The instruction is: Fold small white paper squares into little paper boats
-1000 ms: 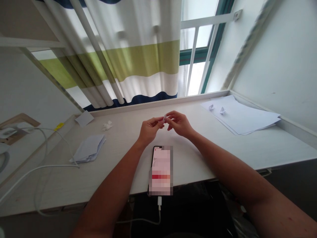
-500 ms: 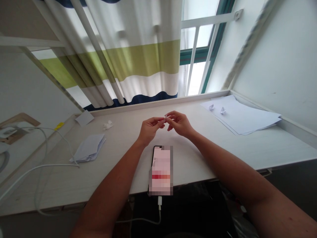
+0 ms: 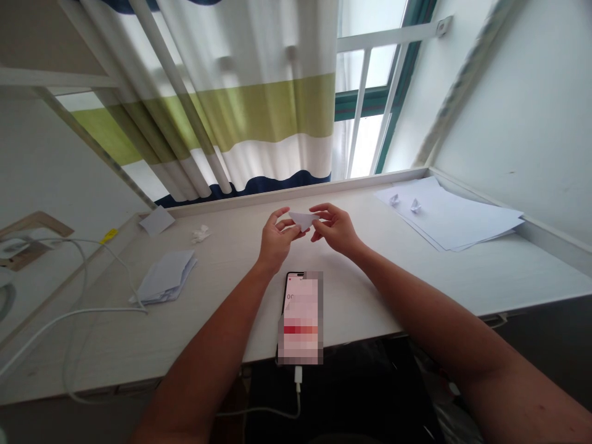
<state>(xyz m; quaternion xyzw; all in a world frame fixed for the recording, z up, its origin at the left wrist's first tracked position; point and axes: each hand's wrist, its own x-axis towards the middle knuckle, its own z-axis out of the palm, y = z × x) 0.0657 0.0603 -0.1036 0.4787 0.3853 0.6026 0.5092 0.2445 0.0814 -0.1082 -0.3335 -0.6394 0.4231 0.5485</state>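
My left hand (image 3: 276, 239) and my right hand (image 3: 337, 229) meet above the middle of the pale desk (image 3: 222, 296). Between their fingertips they pinch a small folded white paper piece (image 3: 303, 219), which shows as a flat pointed shape. Each hand grips one end of it. Below my hands a phone (image 3: 300, 317) lies on the desk near the front edge, its screen lit and a white charging cable (image 3: 296, 394) plugged into its lower end.
A stack of white sheets (image 3: 451, 216) lies at the right, with two small folded paper pieces (image 3: 406, 203) on it. Folded papers (image 3: 166, 277), a crumpled scrap (image 3: 201, 233) and a white cable (image 3: 69, 314) lie at the left. A striped curtain (image 3: 240, 117) and a window stand behind.
The paper between my fingers has been pulled wider, from a tiny bit into a flat pointed shape. My left fingers have spread slightly; both hands stay in place.
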